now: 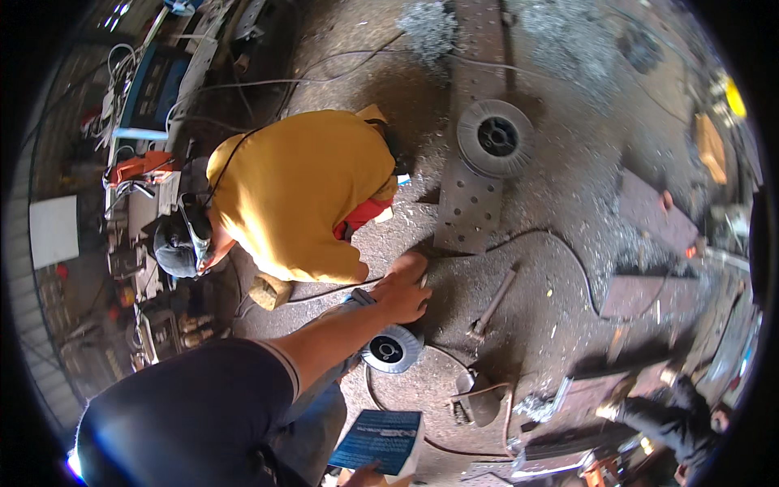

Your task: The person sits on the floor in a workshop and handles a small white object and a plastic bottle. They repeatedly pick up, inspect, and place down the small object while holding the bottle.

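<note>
My left arm reaches over my bent knee in jeans. My left hand [402, 296] rests by the knee with its fingers loosely apart, and nothing shows in it. Just below it stands a grey wire spool [392, 349] with a black hub. At the lower edge my right hand [367, 476], partly cut off, grips a flat blue printed packet [377, 441] with a white side. Close beyond my left hand, a co-worker in a yellow top [304, 191] and dark cap bends low; that person's hands are hidden from me.
A perforated steel plate [469, 213] bears another wire spool [469, 134]. A hammer [493, 302] lies on the gritty floor near a looping cable [580, 264]. Steel plates [649, 213] and metal shavings lie right. Another person [669, 422] is at lower right. A wooden block [269, 291] stands left.
</note>
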Motion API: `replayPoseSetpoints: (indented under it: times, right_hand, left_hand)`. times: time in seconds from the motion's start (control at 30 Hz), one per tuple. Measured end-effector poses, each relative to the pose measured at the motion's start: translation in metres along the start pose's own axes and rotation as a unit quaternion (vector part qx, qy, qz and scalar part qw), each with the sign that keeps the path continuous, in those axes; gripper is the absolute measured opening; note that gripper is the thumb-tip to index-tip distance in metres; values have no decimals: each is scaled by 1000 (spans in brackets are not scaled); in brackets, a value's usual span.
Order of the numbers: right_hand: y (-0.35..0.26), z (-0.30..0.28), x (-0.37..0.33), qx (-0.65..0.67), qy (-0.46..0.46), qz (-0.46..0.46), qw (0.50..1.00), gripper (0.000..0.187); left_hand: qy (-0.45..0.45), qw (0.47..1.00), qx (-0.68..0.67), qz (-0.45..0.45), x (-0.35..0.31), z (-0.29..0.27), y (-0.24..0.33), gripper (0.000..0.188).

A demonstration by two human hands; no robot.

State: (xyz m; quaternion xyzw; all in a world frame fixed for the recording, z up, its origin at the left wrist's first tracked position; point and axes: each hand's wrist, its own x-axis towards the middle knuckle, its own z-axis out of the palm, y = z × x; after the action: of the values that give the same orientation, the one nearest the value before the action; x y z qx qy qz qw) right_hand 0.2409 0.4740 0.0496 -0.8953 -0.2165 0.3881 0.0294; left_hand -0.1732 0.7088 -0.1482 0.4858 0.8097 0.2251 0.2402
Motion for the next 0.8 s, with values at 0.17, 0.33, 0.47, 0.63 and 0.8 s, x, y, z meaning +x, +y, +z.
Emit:
replayPoseSetpoints:
  times: [0.17,0.33,0.47,0.63,0.8]
  right_hand:
    - [-123,25,-34,-87,-40,-5,995,70]
    - [-229,14,5,-164,-33,-56,984,69]
    - [-316,-8,33,-194,66,-77,976,69]
    - [-414,-44,72,-240,90,-134,957,69]
    - [-531,-26,90,-261,103,-166,946,69]
  left_hand:
    - [-79,960,-125,-236,175,-26,-36,27]
    - [20,865,-254,-432,364,-22,-142,57]
    - [15,723,-400,-564,460,-7,-145,82]
    - [114,854,-304,-407,479,-35,-120,46]
    - [100,961,-54,-253,499,-95,-7,28]
